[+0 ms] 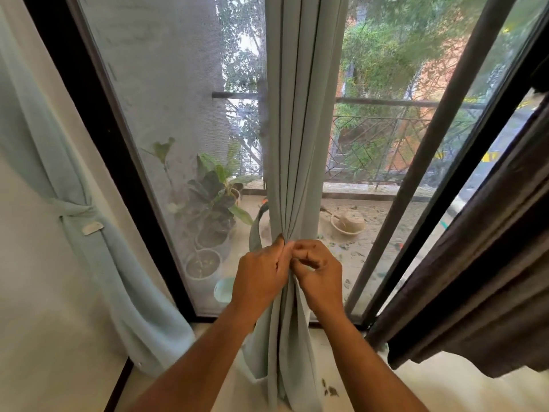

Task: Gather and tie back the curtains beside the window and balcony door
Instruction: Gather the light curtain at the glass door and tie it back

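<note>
The pale green curtain (300, 114) hangs at centre, gathered into narrow folds before the screened balcony door (166, 114). The left hand (261, 278) and right hand (319, 275) meet at 6 o'clock of centre, fingers curled, both pinching the bunched folds. A tie strap (256, 233) loops out at 9 o'clock of the hands. A second curtain (74, 185), at 9 o'clock, is already tied back. A dark curtain (475, 263) hangs at 3 o'clock. Potted plants (214, 203) stand on the balcony
</note>
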